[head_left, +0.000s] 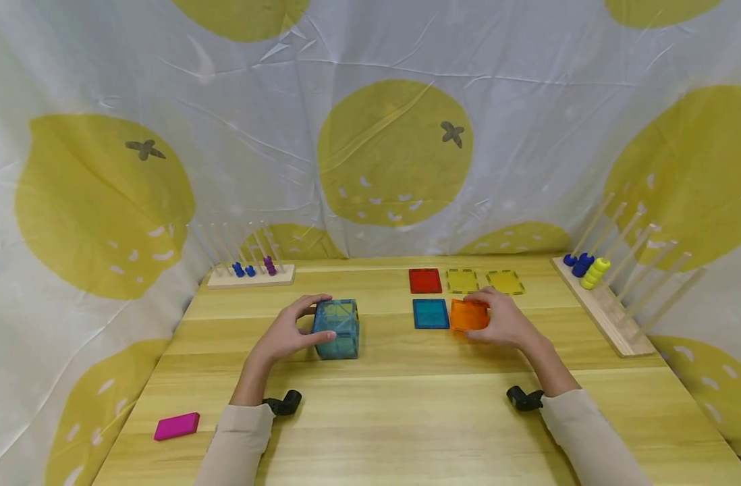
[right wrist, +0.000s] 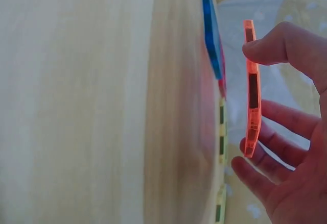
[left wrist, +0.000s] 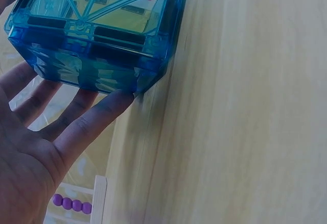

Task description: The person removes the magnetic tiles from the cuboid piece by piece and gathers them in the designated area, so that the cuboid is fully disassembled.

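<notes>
A box of translucent blue magnetic tiles (head_left: 337, 331) stands left of the table's middle. My left hand (head_left: 287, 333) holds it from the left side, thumb on the near face and fingers along the far one; fingertips (left wrist: 122, 99) touch its wall in the left wrist view. An orange magnetic tile (head_left: 466, 315) is pinched in my right hand (head_left: 507, 322) between thumb and fingers. The right wrist view shows this orange tile (right wrist: 252, 91) edge-on, raised off the table. Just left of it lies a blue square tile (head_left: 430, 314).
Behind are a red tile (head_left: 425, 281) and two yellow tiles (head_left: 463, 281). Pegged wooden bead racks stand at the back left (head_left: 252, 276) and right side (head_left: 607, 310). A magenta block (head_left: 177, 426) lies at the front left. A lemon-print cloth (head_left: 395, 155) hangs behind.
</notes>
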`<state>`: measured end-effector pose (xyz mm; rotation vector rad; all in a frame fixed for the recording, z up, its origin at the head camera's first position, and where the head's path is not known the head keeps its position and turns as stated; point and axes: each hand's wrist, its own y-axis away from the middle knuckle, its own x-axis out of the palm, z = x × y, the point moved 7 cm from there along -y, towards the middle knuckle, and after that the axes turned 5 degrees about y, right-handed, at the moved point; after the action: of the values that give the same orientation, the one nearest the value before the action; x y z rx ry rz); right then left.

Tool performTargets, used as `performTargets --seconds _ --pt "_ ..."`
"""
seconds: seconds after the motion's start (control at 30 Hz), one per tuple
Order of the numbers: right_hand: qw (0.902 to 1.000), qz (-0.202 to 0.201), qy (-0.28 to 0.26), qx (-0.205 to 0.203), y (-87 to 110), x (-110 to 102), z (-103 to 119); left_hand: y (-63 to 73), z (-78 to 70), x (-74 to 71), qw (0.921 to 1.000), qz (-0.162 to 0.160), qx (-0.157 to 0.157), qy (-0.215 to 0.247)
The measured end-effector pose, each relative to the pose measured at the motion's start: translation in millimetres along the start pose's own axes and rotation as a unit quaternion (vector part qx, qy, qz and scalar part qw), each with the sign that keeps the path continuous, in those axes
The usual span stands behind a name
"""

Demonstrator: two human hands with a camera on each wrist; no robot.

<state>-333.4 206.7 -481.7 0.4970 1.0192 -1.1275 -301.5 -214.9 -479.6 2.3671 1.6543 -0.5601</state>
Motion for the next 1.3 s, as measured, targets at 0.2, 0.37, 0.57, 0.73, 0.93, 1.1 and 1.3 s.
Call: performTargets --seconds 0.2,0.37,0.57,0.73,0.93,1.1,1.3 --pt "0.9996 0.015 -0.001 0.022 0.1 2.6 -20.2 -0.9 1.2 -0.6 1.0 0.002 0.0 0.002" --pt "0.9992 0.031 0.004 0.026 -1.5 5.0 -27.7 0.2 2.8 -0.7 1.0 0.003 -0.001 0.004" --pt "0.9986 0.046 0.016 0.024 -7.2 8.5 -26.6 0.8 3.1 0.9 0.9999 0.008 0.007 0.004" --pt "0.9987 0.044 0.023 0.014 -8.9 9.4 -27.1 0.0 2.6 2.1 0.9998 0.016 0.009 0.008" --pt "0.9997 0.016 0.016 0.001 -5.1 3.2 -18.9 1.6 5.4 -0.4 0.9988 0.032 0.011 0.036" --pt "0.9998 0.0 -0.02 -0.01 -4.6 0.5 -0.7 2.8 6.6 -2.9 0.9963 0.045 0.028 0.067" --pt "0.9966 -0.01 -0.069 -0.044 -7.7 6.6 32.4 4.6 8.8 -2.8 0.9948 0.053 0.019 0.085"
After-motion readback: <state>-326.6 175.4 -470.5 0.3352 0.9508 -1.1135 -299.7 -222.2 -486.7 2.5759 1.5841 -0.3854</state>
